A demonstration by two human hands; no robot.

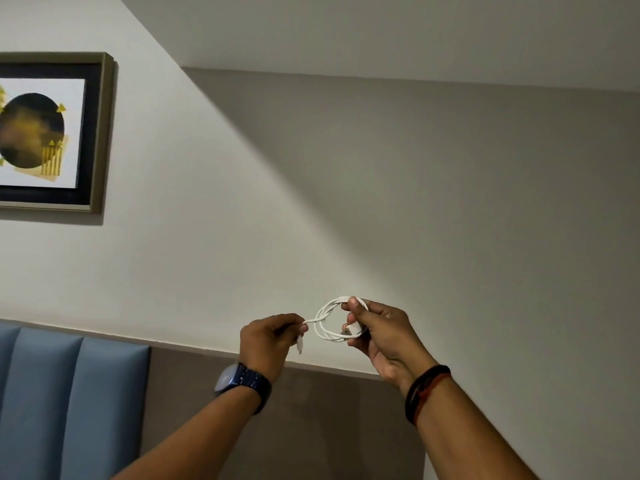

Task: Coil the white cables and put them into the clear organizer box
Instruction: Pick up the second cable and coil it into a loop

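Observation:
A white cable (323, 320) is wound into a small round coil held up in front of the wall. My right hand (377, 329) grips the coil's right side, thumb on top, with a white plug showing between the fingers. My left hand (268, 341) pinches the cable's loose end just left of the coil, and the end's connector hangs down below the fingers. The clear organizer box is out of view.
A framed picture (52, 133) hangs on the pale wall at the upper left. A blue padded headboard panel (69, 403) fills the lower left, with a grey-brown panel (311, 427) behind my forearms.

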